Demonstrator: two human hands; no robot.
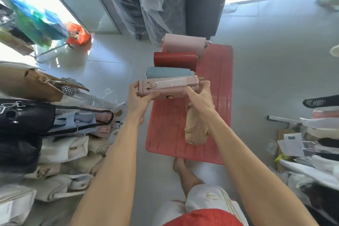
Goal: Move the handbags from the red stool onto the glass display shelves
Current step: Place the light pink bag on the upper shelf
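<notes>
A person stands over a long red stool (216,82) and holds a pale pink handbag (167,86) with both hands, one at each end. The left hand (139,95) curls round the bag's left end with the thumb over the top edge, and the right hand (200,95) clasps its right end the same way; gripping both ends probably keeps the boxy bag level as it is carried. The bag sits at the near end of a row on the stool's left side, and whether it is touching the seat or just lifted off it cannot be told. Behind it the row runs away from the person: a light blue handbag (168,72), then a dark red handbag (175,59), then a second pink handbag (184,44) at the far end, lying close together like stock waiting its turn. A tan handbag (196,126) lies apart on the stool's near right side, partly under the right forearm. On the left, glass display shelves (102,99) hold a brown bag (31,84), a black bag (23,115) with long straps, and cream and white bags stacked below. Four bags, it seems, remain on the stool beyond the one in hand. Dark garments in clear plastic hang at the back of the room.
</notes>
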